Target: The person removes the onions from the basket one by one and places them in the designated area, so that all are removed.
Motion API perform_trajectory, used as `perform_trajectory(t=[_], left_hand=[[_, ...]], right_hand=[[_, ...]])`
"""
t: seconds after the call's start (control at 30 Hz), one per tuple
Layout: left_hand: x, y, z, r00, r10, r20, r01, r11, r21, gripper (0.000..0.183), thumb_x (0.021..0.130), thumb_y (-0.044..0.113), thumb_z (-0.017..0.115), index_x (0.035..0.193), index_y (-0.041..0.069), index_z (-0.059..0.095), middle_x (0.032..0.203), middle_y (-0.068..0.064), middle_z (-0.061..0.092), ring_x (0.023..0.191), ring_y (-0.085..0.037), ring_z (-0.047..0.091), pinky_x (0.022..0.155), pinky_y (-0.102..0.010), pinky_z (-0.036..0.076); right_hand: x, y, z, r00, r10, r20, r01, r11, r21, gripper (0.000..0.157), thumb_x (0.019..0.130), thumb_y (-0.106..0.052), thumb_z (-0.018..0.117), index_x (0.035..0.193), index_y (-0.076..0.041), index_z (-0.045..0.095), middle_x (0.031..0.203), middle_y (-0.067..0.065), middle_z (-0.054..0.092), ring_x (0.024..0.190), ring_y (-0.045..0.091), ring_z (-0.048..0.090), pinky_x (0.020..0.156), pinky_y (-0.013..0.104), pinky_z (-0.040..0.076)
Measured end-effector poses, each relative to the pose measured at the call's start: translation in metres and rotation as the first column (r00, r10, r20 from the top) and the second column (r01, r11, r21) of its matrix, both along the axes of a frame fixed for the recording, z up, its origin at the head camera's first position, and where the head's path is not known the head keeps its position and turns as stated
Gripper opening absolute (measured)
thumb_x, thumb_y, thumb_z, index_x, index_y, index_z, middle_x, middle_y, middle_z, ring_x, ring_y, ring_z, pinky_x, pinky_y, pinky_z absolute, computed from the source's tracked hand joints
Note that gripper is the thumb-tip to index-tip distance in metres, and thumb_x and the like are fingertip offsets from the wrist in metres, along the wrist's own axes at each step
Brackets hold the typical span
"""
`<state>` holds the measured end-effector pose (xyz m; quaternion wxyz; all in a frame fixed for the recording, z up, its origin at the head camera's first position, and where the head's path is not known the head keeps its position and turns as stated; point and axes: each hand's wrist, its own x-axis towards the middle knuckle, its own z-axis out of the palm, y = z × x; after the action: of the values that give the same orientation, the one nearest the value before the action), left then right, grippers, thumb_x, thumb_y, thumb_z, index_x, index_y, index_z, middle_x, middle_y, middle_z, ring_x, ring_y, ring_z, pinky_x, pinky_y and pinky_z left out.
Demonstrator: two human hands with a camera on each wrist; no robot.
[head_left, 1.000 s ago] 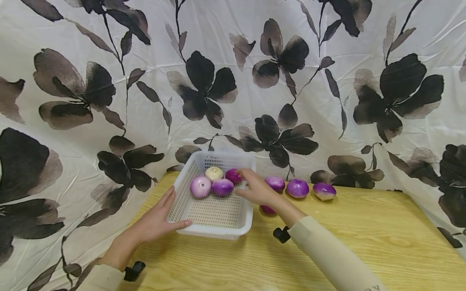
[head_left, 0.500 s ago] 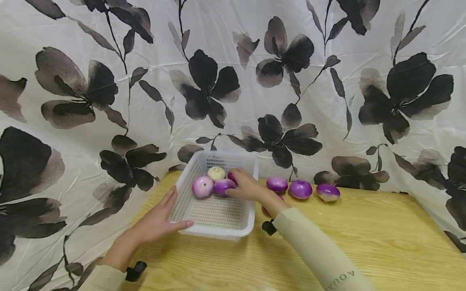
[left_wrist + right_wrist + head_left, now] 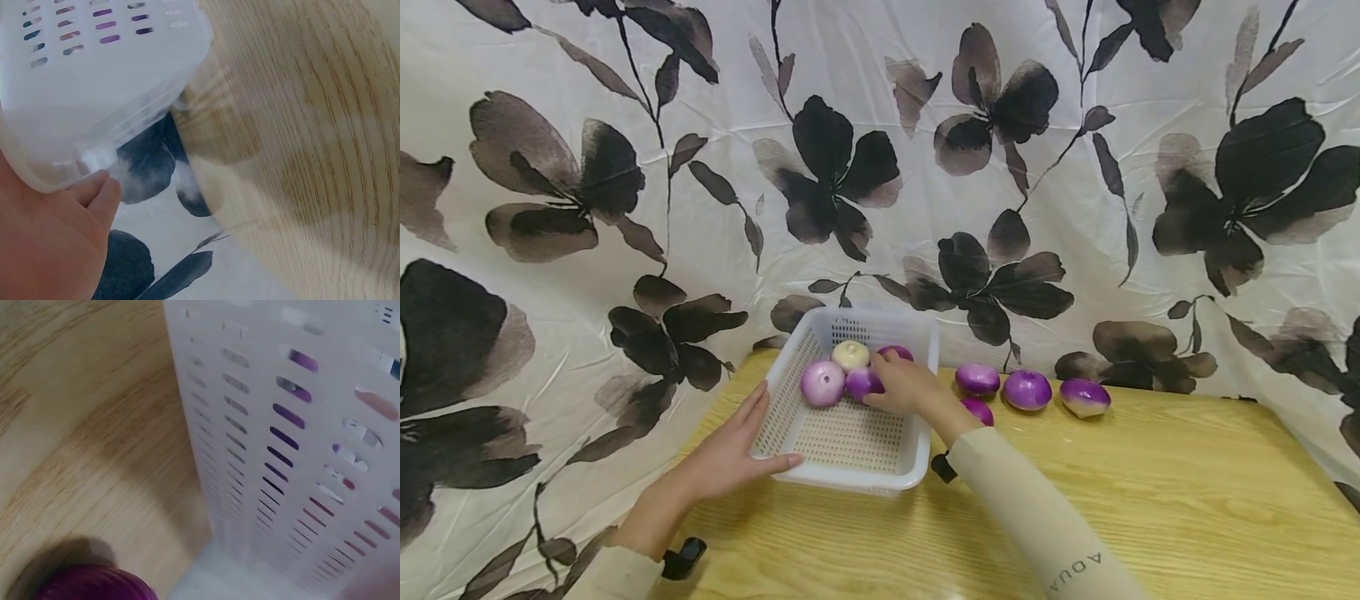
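Observation:
A white perforated plastic basket (image 3: 820, 477) stands on the wooden table with several onions inside. Among them are a pale purple onion (image 3: 822, 384), a cream-white onion (image 3: 850, 356) and, by the far wall, a dark purple onion (image 3: 897, 353). Reaching over the basket's right rim, my right hand (image 3: 906, 387) pinches another purple onion (image 3: 860, 384) between thumb and fingers; the hand covers part of it. My left hand (image 3: 726, 454) rests against the near left corner, straight fingers along the outer left side and thumb on the front rim. The left wrist view shows its fingertips (image 3: 103, 194) below the rim.
Right of the basket, purple onions (image 3: 1027, 390) line the back of the table (image 3: 1187, 483), with one more onion (image 3: 977, 410) nearer, beside my right forearm. A floral cloth (image 3: 880, 150) hangs behind the table and along its left side.
My right hand has moved from the far purple onion to the nearer one in the basket, and its thumb and fingers have come around it. My left hand stays at the basket corner.

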<state>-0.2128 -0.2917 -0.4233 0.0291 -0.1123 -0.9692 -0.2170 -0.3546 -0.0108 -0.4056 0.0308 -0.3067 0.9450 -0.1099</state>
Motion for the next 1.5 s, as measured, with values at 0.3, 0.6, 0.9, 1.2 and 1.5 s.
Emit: perform_trajectory(t=[0.3, 0.6, 0.9, 1.2, 1.5], left_hand=[[0.0013, 0.0011, 0.0035, 1.000, 0.000, -0.007, 0.000, 1.000, -0.001, 0.120, 0.085, 0.072, 0.066, 0.161, -0.006, 0.015, 0.171, -0.019, 0.003, 0.149, -0.051, 0.022, 0.116, -0.066, 0.029], [0.0019, 0.0025, 0.0059, 1.000, -0.001, 0.003, 0.001, 1.000, 0.000, 0.121, 0.085, 0.072, 0.066, 0.161, -0.006, 0.014, 0.171, -0.020, 0.003, 0.150, -0.050, 0.021, 0.116, -0.066, 0.029], [0.0021, 0.0016, 0.0026, 1.000, 0.001, -0.003, -0.001, 1.000, -0.001, 0.120, 0.085, 0.072, 0.066, 0.160, -0.006, 0.016, 0.171, -0.019, 0.003, 0.150, -0.050, 0.022, 0.116, -0.066, 0.029], [0.0027, 0.0010, 0.0017, 1.000, 0.001, 0.002, -0.002, 1.000, 0.013, 0.121, 0.085, 0.072, 0.067, 0.161, -0.005, 0.014, 0.171, -0.018, 0.002, 0.150, -0.050, 0.022, 0.116, -0.066, 0.029], [0.0022, -0.0003, 0.0041, 1.000, 0.005, 0.009, -0.005, 1.000, 0.009, 0.122, 0.084, 0.072, 0.067, 0.161, -0.005, 0.013, 0.171, -0.020, 0.003, 0.151, -0.050, 0.021, 0.117, -0.065, 0.028]], right_hand=[[0.0012, 0.0002, 0.0027, 1.000, -0.012, 0.009, 0.012, 1.000, 0.023, 0.069, 0.097, -0.047, 0.067, 0.155, -0.016, 0.045, 0.145, 0.012, 0.055, 0.129, 0.031, 0.058, 0.107, 0.054, 0.047], [0.0002, -0.0015, 0.0027, 0.999, -0.030, -0.021, 0.030, 1.000, -0.008, 0.037, 0.101, -0.042, 0.063, 0.124, -0.014, 0.058, 0.107, 0.003, 0.058, 0.100, 0.021, 0.060, 0.089, 0.044, 0.053], [0.0019, -0.0020, 0.0007, 0.999, -0.035, -0.002, 0.035, 0.999, -0.007, 0.033, 0.099, -0.051, 0.062, 0.106, -0.019, 0.055, 0.091, -0.003, 0.057, 0.082, 0.017, 0.056, 0.074, 0.035, 0.048], [0.0029, -0.0040, -0.0021, 1.000, -0.011, 0.022, 0.009, 0.995, 0.101, 0.084, 0.095, -0.064, 0.060, 0.163, -0.023, 0.031, 0.158, 0.016, 0.045, 0.141, 0.036, 0.048, 0.111, 0.058, 0.042], [0.0048, -0.0071, 0.0002, 0.998, 0.055, 0.003, -0.055, 0.987, 0.153, 0.062, 0.099, -0.056, 0.060, 0.152, -0.027, 0.045, 0.138, 0.008, 0.063, 0.131, 0.028, 0.058, 0.106, 0.058, 0.046]])
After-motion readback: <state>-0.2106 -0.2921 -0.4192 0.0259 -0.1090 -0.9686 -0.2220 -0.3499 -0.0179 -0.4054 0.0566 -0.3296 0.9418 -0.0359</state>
